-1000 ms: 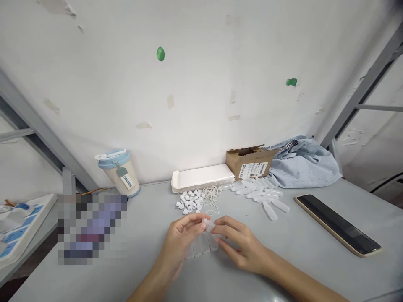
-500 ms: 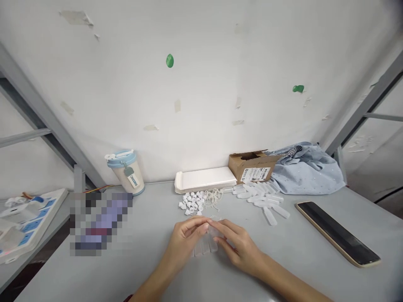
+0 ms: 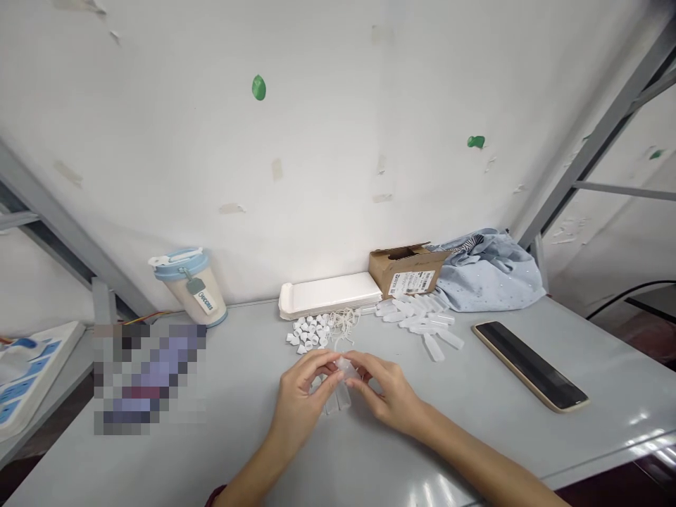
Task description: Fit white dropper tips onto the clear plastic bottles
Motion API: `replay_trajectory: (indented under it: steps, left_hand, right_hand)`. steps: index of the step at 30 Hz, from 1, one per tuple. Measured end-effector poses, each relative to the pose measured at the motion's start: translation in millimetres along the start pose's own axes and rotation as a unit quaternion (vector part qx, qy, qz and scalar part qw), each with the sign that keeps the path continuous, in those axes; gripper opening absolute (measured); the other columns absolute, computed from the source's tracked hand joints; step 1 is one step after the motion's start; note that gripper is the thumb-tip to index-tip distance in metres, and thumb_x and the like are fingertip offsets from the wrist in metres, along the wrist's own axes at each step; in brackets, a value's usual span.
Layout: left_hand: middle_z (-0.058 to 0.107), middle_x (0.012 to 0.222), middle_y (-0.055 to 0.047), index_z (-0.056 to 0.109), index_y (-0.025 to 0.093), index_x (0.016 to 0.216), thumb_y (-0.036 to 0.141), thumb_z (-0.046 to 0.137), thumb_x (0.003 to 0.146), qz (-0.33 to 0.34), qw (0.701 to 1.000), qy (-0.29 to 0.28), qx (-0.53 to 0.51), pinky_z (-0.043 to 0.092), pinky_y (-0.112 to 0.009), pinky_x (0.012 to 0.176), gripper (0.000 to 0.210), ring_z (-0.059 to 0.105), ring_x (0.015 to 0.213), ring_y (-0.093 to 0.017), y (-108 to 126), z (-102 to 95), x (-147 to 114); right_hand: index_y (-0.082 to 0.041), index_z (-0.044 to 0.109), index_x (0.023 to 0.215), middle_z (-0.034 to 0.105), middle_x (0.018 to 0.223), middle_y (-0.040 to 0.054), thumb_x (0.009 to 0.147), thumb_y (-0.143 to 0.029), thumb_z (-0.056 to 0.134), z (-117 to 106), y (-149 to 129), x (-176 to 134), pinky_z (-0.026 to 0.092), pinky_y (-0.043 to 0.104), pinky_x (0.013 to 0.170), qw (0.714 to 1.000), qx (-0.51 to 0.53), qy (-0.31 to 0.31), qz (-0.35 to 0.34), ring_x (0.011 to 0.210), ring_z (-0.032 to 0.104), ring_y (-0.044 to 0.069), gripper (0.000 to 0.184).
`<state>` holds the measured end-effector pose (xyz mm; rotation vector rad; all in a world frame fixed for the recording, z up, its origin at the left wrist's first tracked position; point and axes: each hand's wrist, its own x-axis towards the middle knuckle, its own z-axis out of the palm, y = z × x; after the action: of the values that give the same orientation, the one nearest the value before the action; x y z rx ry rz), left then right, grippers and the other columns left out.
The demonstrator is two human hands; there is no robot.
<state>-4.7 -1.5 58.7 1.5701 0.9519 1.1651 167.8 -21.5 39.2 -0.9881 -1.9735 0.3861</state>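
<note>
My left hand [image 3: 305, 389] and my right hand [image 3: 389, 391] meet over the grey table, fingers bent in pinches. Between them is a small translucent plastic tube [image 3: 347, 368], held at its two ends by my fingertips. Fingers partly cover it, so whether anything is in its mouth does not show. Under my hands lie several similar tubes [image 3: 338, 402] side by side, partly hidden. Just beyond are a heap of small white caps [image 3: 310, 332] and a tangle of off-white strings [image 3: 344, 324]. More loose translucent tubes [image 3: 417, 315] are scattered to the right of these.
A white flat box [image 3: 330, 294] and an open cardboard box [image 3: 404, 271] stand by the wall, with a blue cloth [image 3: 491, 274] beside them. A phone [image 3: 529, 365] lies at right. On the left are a lidded cup [image 3: 193, 287] and a power strip [image 3: 29, 377].
The camera view has shifted, moving the scene leftward. My hands are slightly farther apart, and more of the tube between them shows.
</note>
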Motion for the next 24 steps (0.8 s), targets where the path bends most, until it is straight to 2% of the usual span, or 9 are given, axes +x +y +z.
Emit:
replay_trajectory:
  steps: [4, 7, 14, 17, 19, 22, 24]
  left_hand:
    - [0.066, 0.088, -0.004, 0.07, 0.019, 0.077, 0.029, 0.067, 0.072, -0.054, 0.997, 0.01, -0.044, 0.052, -0.029, 0.079, 0.012, 0.062, 0.086, -0.019, 8, 2.9, 5]
    - [0.068, 0.08, -0.004, 0.069, 0.017, 0.076, 0.028, 0.07, 0.067, -0.086, 0.995, -0.011, -0.048, 0.053, -0.03, 0.074, 0.014, 0.064, 0.079, -0.019, 13, 4.5, 13]
    - [0.069, 0.083, -0.007, 0.067, 0.015, 0.086, 0.023, 0.068, 0.067, -0.081, 0.995, -0.057, 0.007, 0.054, -0.037, 0.075, 0.02, 0.065, 0.079, -0.022, 11, 9.4, 30]
    - [0.065, 0.1, -0.009, 0.064, 0.017, 0.097, 0.022, 0.063, 0.073, -0.047, 0.997, -0.024, 0.053, 0.045, -0.045, 0.09, 0.025, 0.06, 0.094, -0.024, 4, 8.4, 24]
    - [0.061, 0.109, -0.01, 0.062, 0.019, 0.104, 0.02, 0.057, 0.078, 0.021, 0.993, -0.022, 0.112, 0.039, -0.047, 0.096, 0.027, 0.054, 0.105, -0.025, 2, 7.3, 18]
    - [0.058, 0.113, -0.01, 0.057, 0.02, 0.11, 0.016, 0.048, 0.083, 0.154, 0.955, -0.083, 0.239, 0.041, -0.045, 0.094, 0.029, 0.051, 0.109, -0.025, 1, 7.8, 9]
    - [0.057, 0.117, -0.01, 0.053, 0.021, 0.115, 0.015, 0.051, 0.083, 0.19, 0.926, -0.117, 0.306, 0.043, -0.044, 0.094, 0.033, 0.049, 0.111, -0.025, 1, 9.9, 6]
  right_hand:
    - [-0.02, 0.046, 0.115, 0.061, 0.078, 0.0032, 0.089, -0.025, 0.046, 0, 1, 0, 0.048, 0.024, 0.058, 1.0, 0.008, 0.004, 0.021, 0.06, 0.055, 0.012, 0.026]
    - [-0.02, 0.044, 0.113, 0.058, 0.071, 0.0007, 0.088, -0.027, 0.046, 0, 3, -1, 0.048, 0.022, 0.055, 0.998, 0.037, 0.0, 0.05, 0.056, 0.054, 0.011, 0.026]
    - [-0.019, 0.042, 0.103, 0.056, 0.063, -0.0036, 0.084, -0.027, 0.051, -1, 7, 5, 0.045, 0.022, 0.052, 0.977, 0.128, -0.021, 0.171, 0.052, 0.051, 0.01, 0.023]
    - [-0.018, 0.044, 0.097, 0.054, 0.061, -0.0044, 0.082, -0.03, 0.053, -3, 8, 9, 0.045, 0.022, 0.049, 0.961, 0.144, -0.039, 0.232, 0.049, 0.051, 0.01, 0.021]
    - [-0.018, 0.046, 0.097, 0.052, 0.06, -0.0052, 0.082, -0.032, 0.053, -4, 8, 10, 0.044, 0.022, 0.047, 0.953, 0.149, -0.046, 0.259, 0.047, 0.053, 0.01, 0.022]
    - [-0.018, 0.048, 0.097, 0.052, 0.059, -0.0054, 0.083, -0.035, 0.051, -4, 8, 10, 0.044, 0.022, 0.046, 0.942, 0.16, -0.048, 0.29, 0.044, 0.055, 0.011, 0.022]
    - [-0.018, 0.049, 0.096, 0.053, 0.058, -0.005, 0.083, -0.037, 0.05, -3, 8, 10, 0.045, 0.022, 0.046, 0.937, 0.173, -0.044, 0.301, 0.044, 0.056, 0.012, 0.023]
